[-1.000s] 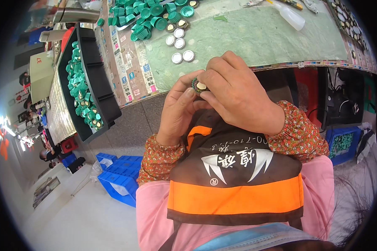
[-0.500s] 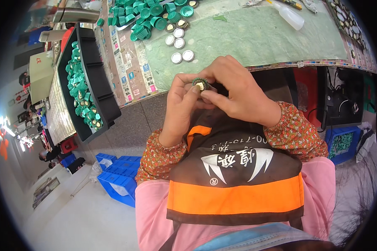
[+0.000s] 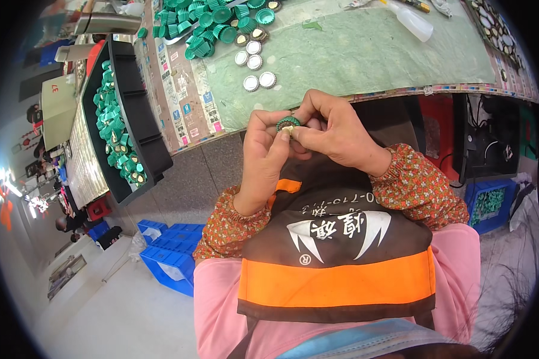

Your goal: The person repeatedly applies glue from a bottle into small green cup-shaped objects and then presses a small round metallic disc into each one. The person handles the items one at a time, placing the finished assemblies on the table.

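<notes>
Before my apron, just off the table's near edge, both hands hold one small green fluted cap with a dark ridged inner ring and a pale cream piece. My left hand pinches the cap from its left side, thumb at the pale piece. My right hand closes on it from the other side, its thumb meeting the left one there. Fingertips partly cover the cap. On the green-covered table beyond lie several white-faced round caps beside a heap of green fluted caps.
A black tray of green caps stands at the left. A white squeeze bottle lies at the far right, near a tray of round caps. Blue crates sit on the floor, left; another blue crate is at right.
My right hand has shifted slightly lower and to the left, and my left hand a little to the right. The cap has tilted, and both thumbs now meet at its pale piece.
</notes>
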### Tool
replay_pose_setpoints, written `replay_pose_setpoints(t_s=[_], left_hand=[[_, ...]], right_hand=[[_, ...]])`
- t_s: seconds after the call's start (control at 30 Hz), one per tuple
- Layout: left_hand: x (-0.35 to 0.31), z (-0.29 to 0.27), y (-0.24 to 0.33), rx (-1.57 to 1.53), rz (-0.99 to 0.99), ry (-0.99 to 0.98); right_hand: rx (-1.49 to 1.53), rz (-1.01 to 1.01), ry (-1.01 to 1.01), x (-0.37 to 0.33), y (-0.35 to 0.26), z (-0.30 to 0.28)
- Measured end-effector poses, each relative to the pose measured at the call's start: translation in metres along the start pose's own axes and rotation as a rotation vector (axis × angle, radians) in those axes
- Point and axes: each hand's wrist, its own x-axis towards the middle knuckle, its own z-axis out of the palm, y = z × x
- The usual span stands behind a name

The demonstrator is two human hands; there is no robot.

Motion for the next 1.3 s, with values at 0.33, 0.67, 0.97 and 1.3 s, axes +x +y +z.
replay_pose_setpoints(t_s=[0.33,0.67,0.97,1.3], left_hand=[[-0.001,-0.005,-0.005,-0.002,-0.035,-0.013],[-0.001,-0.006,-0.004,-0.071,-0.028,0.034],[-0.001,-0.002,0.001,-0.059,-0.068,-0.045],[-0.005,0.002,-0.01,-0.129,-0.023,0.061]], right_hand=[[0.15,0.005,-0.026,0.0,0.007,0.004],[0.005,0.01,-0.044,0.004,0.0,0.002],[-0.033,0.022,-0.064,-0.001,-0.003,-0.002],[0.171,0.071,-0.038,-0.003,0.005,0.012]])
